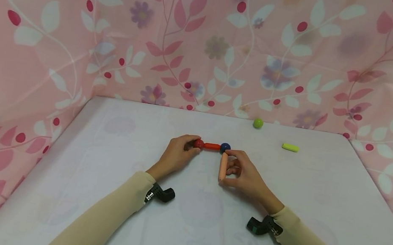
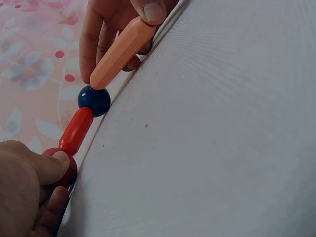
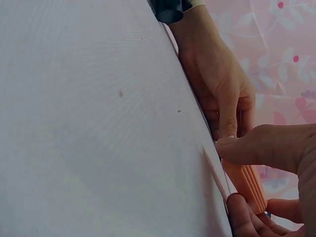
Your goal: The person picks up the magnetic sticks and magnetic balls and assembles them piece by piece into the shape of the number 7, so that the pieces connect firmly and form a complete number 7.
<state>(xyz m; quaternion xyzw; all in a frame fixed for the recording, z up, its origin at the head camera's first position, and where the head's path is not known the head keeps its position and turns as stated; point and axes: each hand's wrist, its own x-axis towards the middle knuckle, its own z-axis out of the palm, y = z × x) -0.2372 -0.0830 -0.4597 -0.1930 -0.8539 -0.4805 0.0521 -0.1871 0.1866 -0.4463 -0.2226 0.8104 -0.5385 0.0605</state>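
Note:
My left hand (image 1: 178,153) pinches a red ball (image 1: 198,144) between thumb and fingers. A short red rod (image 1: 211,146) joins that ball to a dark blue ball (image 1: 225,147) on its right. In my right hand (image 1: 246,174) is an orange rod (image 1: 223,167), gripped lengthwise with the thumb at its near end and a fingertip at the far end. The far end of the orange rod meets the blue ball in the left wrist view, at an angle to the red rod in the head view. The right wrist view shows the orange rod's grooved side; the blue ball is mostly hidden there.
A green ball (image 1: 258,123) lies at the table's back edge. To its right is a yellow-green rod (image 1: 290,147). The white-covered table (image 1: 179,231) ends at a pink floral curtain (image 1: 208,47). Both wrists wear black cameras.

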